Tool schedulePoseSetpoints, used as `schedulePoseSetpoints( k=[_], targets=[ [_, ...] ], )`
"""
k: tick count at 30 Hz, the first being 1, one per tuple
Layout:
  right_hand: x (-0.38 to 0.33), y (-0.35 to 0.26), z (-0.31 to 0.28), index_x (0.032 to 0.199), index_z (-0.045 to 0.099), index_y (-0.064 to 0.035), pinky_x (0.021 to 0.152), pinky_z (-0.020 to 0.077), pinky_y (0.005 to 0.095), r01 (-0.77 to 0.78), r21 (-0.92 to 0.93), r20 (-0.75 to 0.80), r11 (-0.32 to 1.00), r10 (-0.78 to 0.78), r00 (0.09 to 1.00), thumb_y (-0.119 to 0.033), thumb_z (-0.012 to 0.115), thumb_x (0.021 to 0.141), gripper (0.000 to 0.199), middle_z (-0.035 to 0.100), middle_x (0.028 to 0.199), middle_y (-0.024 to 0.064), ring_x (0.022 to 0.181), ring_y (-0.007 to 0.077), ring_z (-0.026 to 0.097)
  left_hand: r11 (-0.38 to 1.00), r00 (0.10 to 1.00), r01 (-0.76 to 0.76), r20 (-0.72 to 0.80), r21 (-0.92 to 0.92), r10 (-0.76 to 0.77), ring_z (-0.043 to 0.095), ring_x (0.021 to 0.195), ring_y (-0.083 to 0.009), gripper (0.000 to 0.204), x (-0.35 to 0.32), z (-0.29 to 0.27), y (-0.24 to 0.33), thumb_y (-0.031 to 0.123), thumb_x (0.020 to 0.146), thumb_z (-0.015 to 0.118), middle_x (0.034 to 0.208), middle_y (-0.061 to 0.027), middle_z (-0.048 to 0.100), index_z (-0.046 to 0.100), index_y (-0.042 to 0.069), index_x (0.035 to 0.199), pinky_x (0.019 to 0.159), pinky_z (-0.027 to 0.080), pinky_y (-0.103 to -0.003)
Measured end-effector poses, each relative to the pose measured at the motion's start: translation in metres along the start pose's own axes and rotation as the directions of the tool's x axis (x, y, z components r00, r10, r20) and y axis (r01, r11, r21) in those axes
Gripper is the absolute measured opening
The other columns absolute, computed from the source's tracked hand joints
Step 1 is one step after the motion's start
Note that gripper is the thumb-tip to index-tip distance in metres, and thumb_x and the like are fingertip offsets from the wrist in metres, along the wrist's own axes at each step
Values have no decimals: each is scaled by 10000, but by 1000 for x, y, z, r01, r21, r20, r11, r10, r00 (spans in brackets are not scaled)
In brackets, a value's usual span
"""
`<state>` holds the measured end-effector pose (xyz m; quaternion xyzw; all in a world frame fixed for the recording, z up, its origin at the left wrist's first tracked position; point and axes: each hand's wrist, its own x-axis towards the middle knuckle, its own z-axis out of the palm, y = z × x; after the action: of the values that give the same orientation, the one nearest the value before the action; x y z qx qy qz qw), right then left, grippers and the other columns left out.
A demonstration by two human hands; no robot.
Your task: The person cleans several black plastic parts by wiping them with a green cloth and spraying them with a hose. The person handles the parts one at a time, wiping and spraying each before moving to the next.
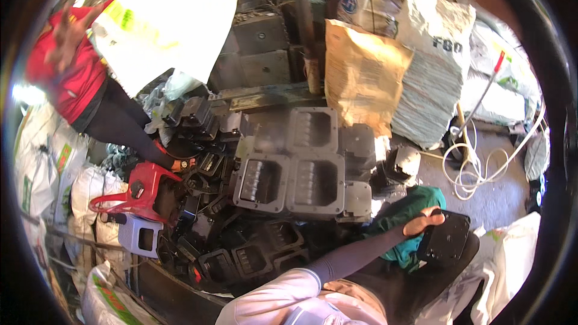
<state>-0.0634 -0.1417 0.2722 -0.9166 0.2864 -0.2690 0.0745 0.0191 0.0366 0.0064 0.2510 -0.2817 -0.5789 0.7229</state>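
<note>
The left hand (pixel 424 222) grasps a black box (pixel 448 238) by its ten o'clock edge, out at four o'clock in the view. The right hand cannot be made out, so I cannot tell its state. A one-edge grip probably lets the box tip, so a second hand at its four o'clock side should steady it. Best keep the teal cloth (pixel 394 225) under the wrist from snagging, and steer clear of the grey frames (pixel 316 207) near the centre.

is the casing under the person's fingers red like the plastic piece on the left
No, the casing at the person's hand is black.
</note>
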Motion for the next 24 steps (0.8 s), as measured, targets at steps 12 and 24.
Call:
schedulePoseSetpoints(
  k=[12,24],
  targets=[
    [59,-151,46,1132,640,-31,540,356,256,332,112,165,937,-347,923,-208,544,999,241,570,788,10,652,77,459,966,991,72,93,247,-97,413,1276,-240,820,-2,11,3,534,914,635,1355,-201,452,355,-78,1384,1076,317,-362],
    [117,-287,78,1103,648,-44,582,417,280,600,134,251,789,-612,750,-194,554,985,212,594,821,33,718,106,520,982,1000,12,-2,186,-12,578,962,-135,507,2,12,-21,419,867,729,1037,-55,635,584,6,1123,877,464,-297]
  ],
)
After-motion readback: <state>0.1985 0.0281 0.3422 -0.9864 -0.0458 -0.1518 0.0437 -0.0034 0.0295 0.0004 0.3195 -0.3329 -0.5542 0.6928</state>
